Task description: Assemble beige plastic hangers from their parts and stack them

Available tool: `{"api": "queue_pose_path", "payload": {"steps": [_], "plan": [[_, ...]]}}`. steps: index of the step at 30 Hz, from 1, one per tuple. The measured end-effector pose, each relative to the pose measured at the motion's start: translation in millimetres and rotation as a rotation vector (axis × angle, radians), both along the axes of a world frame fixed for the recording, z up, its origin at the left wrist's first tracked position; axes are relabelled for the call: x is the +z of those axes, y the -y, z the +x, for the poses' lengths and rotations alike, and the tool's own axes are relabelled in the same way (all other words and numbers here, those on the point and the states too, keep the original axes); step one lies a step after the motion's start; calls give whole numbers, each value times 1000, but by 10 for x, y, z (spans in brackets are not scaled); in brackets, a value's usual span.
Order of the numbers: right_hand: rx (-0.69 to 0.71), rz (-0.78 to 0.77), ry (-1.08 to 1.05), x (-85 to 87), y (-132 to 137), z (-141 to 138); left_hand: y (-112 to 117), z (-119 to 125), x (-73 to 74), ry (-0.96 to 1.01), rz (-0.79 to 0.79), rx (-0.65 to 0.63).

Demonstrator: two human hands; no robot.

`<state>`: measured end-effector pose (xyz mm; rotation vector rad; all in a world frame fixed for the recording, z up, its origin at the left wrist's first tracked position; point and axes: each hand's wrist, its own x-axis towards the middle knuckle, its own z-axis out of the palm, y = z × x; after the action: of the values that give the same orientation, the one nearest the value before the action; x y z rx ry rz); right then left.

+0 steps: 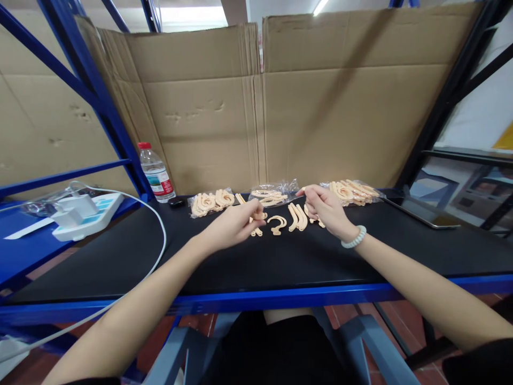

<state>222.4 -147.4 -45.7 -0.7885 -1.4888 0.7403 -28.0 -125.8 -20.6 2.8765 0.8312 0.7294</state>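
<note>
My left hand (236, 222) is closed in a pinch on a small pale wooden piece (260, 215) just above the black table mat. My right hand (326, 210) is raised to the right with thumb and forefinger pinched together; whatever lies between them is too small to make out. Between the two hands lie a C-shaped wooden piece (279, 220) and a stack of curved wooden strips (297, 218). More pale pieces (256, 232) are partly hidden under my left hand, and others lie behind my right fingers.
Along the cardboard wall (200, 117) are clear plastic bags of wooden parts: a left bag (212, 201), a middle bag (276, 192) and a right bag (356, 192). A water bottle (158, 176) and a power strip (90, 220) with a white cable are left; a tablet (422, 212) is right.
</note>
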Motion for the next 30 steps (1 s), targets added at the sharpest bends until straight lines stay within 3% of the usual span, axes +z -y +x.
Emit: {"api": "queue_pose_path", "payload": {"steps": [6, 10, 16, 20, 25, 30], "plan": [[33, -81, -67, 12, -16, 8, -272, -177, 21, -324, 93, 176], [43, -85, 11, 5, -26, 16, -368, -222, -22, -369, 44, 94], [31, -71, 228, 0, -40, 37, -289, -188, -35, -363, -121, 10], [12, 14, 447, -2, -15, 39, -224, -157, -33, -352, -116, -7], [-38, 273, 780, -63, -67, -5, -211, -98, -81, -339, -53, 25], [-14, 318, 974, -203, -194, -132, -218, -36, -216, -246, 59, 79]]}}
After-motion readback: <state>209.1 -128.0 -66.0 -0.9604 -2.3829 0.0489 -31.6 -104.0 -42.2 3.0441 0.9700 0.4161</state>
